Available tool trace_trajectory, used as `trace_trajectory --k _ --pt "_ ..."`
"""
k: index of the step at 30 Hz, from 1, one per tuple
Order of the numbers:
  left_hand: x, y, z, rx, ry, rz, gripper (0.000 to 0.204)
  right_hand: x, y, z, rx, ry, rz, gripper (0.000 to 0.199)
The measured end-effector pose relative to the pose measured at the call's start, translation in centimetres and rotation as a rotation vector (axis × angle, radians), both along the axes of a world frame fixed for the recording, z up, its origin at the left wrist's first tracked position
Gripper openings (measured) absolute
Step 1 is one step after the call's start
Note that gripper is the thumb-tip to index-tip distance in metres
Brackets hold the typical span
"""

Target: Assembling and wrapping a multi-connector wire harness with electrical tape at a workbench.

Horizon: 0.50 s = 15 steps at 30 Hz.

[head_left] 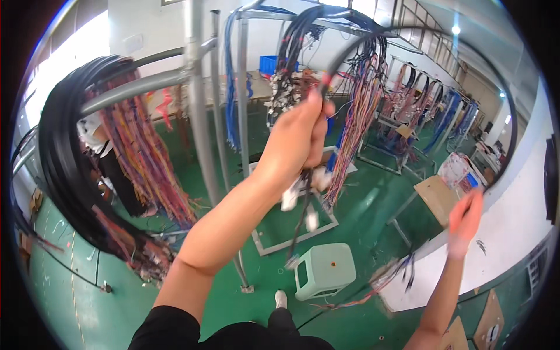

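Note:
A black cable (512, 105) arcs high in front of me from one hand to the other. My left hand (300, 131), raised in the middle, is closed around it near a red band. Below that fist hang white connectors (289, 199) on dark leads, smeared by motion. My right hand (465, 217) is lower at the right, above the white tabletop (426, 283), its blurred fingers closed on the cable's other stretch. Loose coloured wires with dark ends (402, 273) lie across the table's left edge; whether they belong to this cable, I cannot tell.
Thick black cable bundles (64, 157) with coloured wires hang on a metal rack (195, 99) at the left. More harnesses (361, 99) hang ahead. A pale green stool (326, 269) stands on the green floor. Cardboard (436, 199) lies beyond my right hand. Another person (108, 157) is partly hidden behind the left bundle.

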State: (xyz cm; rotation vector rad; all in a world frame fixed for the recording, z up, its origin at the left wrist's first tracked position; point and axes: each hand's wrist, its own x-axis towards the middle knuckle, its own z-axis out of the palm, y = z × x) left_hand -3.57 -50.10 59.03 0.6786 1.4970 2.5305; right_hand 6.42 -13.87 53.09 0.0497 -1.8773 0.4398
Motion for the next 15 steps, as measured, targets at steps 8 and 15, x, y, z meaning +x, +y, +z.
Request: trace_trajectory --k 8,15 --pt "-23.2 5.2 14.3 0.140 0.356 0.636 0.037 -30.4 9.0 20.6 -0.649 0.036 0.622 0.024" --pt "-42.9 3.5 5.8 -0.599 0.355 1.279 0.050 -60.0 16.1 14.3 -0.135 -0.203 0.059 0.032"
